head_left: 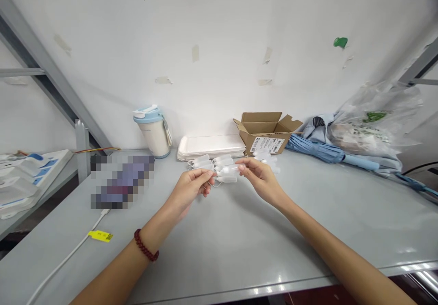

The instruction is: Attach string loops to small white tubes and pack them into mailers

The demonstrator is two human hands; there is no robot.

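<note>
Between my two hands is a small translucent plastic bottle [228,170], held lengthwise above the table. My left hand [192,187] pinches its narrow left end between thumb and fingers, and a thin white string loops down beside those fingers. At the other end, the thumb and fingers of my right hand [262,180] close on the bottle. Several similar bottles lie just behind and below, such as a frosted bottle [201,158] beyond my left hand. More bottles [270,159] lie beyond my right hand, partly hidden by it.
A stack of white envelopes [214,146] and an open cardboard box [263,134] stand against the wall. Left are a tumbler [153,134], a blurred-out item [125,181] and a white cable [65,261]. A folded blue umbrella [318,149] and a plastic bag [372,122] lie right.
</note>
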